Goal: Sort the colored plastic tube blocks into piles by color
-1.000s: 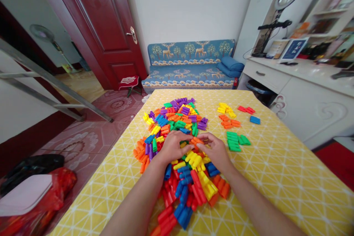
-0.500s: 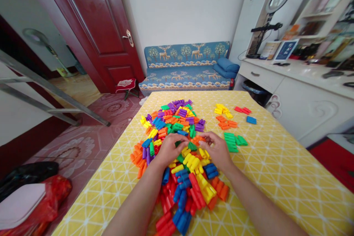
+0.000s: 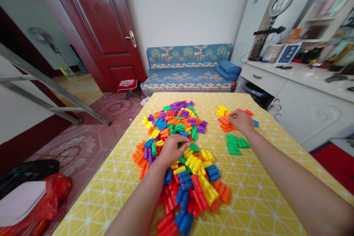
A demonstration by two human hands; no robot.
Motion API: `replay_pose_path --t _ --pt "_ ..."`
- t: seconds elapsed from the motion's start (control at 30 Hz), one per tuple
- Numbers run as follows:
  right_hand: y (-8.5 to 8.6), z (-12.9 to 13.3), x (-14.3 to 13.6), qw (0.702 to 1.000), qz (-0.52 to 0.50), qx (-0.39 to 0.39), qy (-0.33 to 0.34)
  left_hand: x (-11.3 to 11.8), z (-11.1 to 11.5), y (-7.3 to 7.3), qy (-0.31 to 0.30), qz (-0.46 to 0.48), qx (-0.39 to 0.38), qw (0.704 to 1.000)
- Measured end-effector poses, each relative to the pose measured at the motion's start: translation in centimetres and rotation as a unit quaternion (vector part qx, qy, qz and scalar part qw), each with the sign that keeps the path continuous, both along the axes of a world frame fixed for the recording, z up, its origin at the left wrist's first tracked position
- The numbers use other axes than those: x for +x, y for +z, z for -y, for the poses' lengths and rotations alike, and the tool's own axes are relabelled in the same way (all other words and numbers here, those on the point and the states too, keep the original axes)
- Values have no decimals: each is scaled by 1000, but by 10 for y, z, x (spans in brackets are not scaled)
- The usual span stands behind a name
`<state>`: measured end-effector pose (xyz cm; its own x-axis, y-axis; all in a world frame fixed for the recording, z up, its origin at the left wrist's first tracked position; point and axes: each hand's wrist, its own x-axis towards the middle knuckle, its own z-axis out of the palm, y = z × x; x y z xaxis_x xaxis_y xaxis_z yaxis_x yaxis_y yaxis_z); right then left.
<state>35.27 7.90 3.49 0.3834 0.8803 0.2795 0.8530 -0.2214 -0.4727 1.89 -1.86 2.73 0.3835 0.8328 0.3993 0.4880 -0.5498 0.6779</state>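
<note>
A heap of plastic bullet-shaped building blocks (image 3: 197, 164) in joined strips lies in the middle of the table, in red, blue, yellow, green, orange and purple. My left hand (image 3: 173, 150) rests over the heap, thumb and fingertips drawn together beside a green block (image 3: 194, 147); what they hold, if anything, is hidden. Stretched out to the right, my right hand (image 3: 242, 121) pinches an orange block, mostly covered by the fingers, at the orange group (image 3: 225, 127). Around it lie yellow (image 3: 222, 110), red (image 3: 249, 112), blue (image 3: 256, 123) and green blocks (image 3: 233, 144).
The table (image 3: 276, 177) has a yellow patterned cloth. Beyond its far edge stands a blue sofa (image 3: 182, 75). A white cabinet (image 3: 312, 99) is at the right, a metal ladder (image 3: 52, 96) and a red stool (image 3: 127, 84) at the left.
My right hand has moved from the heap out to the orange group at the right, carrying the orange block. My left hand has stayed over the heap.
</note>
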Motion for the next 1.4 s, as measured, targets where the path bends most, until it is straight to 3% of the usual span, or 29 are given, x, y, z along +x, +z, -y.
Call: replay_pose_path --t 0.17,0.27,0.4,0.63,0.77,0.93,1.07,1.2,1.3,1.4 --pt "-13 -1 -6 999 44 -30 1 0 -1 0 0 -5 -2 1000" --pt "-16 6 -7 997 79 5 15 -1 -1 0 -3 -4 -3 1000" --pt "-17 32 -13 992 95 65 51 -1 -1 0 0 -4 -1 1000" --pt "-38 90 -14 985 74 50 146 0 -1 -1 -3 -3 -5 1000" --pt "-50 106 -11 974 57 56 211 0 -1 -1 4 -14 3 1000" --pt "-53 120 -9 965 26 70 252 0 -1 0 5 -20 8 1000" --pt "-50 126 -11 968 24 62 242 0 -1 0 9 -16 11 1000" --pt "-30 124 -32 971 28 96 219 0 0 1 1 -7 10 1000" --pt "-13 123 -62 957 -45 87 274 0 0 1 -1 -7 11 1000" --pt "-7 121 -94 932 -130 -2 337 0 0 1 -3 -7 7 1000"
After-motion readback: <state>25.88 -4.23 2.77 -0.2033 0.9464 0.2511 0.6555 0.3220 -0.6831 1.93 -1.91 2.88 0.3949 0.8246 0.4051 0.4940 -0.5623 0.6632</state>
